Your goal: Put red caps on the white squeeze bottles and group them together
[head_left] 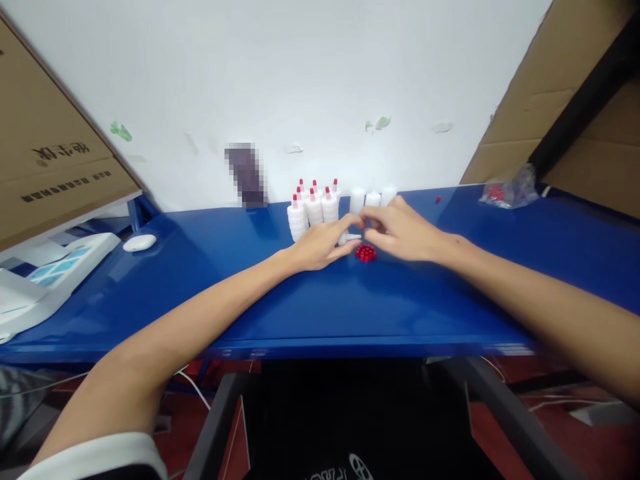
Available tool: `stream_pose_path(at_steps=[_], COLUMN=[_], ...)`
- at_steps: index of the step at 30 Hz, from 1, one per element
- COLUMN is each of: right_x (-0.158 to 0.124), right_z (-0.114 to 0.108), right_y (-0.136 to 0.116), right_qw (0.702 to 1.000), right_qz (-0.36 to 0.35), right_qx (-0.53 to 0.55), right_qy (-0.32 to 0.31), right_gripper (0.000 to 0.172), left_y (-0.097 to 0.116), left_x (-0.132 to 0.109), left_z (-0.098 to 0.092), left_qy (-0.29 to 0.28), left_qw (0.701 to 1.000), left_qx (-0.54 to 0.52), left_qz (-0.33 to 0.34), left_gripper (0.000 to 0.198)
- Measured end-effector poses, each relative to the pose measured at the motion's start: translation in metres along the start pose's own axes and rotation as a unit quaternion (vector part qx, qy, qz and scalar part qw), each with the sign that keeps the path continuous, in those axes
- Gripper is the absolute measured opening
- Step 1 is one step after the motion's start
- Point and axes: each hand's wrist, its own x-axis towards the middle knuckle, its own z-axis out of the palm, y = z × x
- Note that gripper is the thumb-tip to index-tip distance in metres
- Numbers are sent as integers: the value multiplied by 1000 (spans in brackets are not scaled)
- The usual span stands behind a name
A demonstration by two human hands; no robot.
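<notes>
My left hand (323,245) is closed around a white squeeze bottle whose pointed nozzle (354,237) sticks out to the right, uncapped; the palm hides most of its body. Close to that nozzle is my right hand (395,230), its fingers curled in; whatever they hold, if anything, is hidden. Just below the nozzle lies a cluster of small red caps (366,253). Behind my left hand stand several white bottles (314,210) with red tips. Some white bottles (357,200) without visible red tips stand behind my right hand.
One red cap (439,199) lies apart on the blue table (300,313). A clear plastic bag (510,189) with red pieces rests at the back right. At the left are a white mouse-shaped object (140,243) and a white device (65,267). Cardboard (55,127) flanks both sides.
</notes>
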Motion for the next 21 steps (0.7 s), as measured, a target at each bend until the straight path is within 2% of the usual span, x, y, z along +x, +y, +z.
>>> stream_pose_path(at_steps=[6,10,13,17,21], right_x=[-5,-7,-6,-7,-9], right_z=[7,10,11,11,13], right_y=[-13,-17,-16,-13,-17], right_qw=[991,975,972,972,971], right_qz=[-16,-102,-152,-160,-155], right_qx=[86,98,83,87,94], right_qy=[106,173,162,147,156], right_gripper=[17,20,23,28,30], left_y=[-7,-5,-2,0,-2], left_x=[-1,-1,0,0,2], left_z=[5,5,6,8,1], left_qy=[159,214,232,238,216], left_qw=[985,974,970,970,973], left_qx=[34,45,44,19,43], left_qz=[62,68,63,41,63], left_gripper=[18,19,16,14,18])
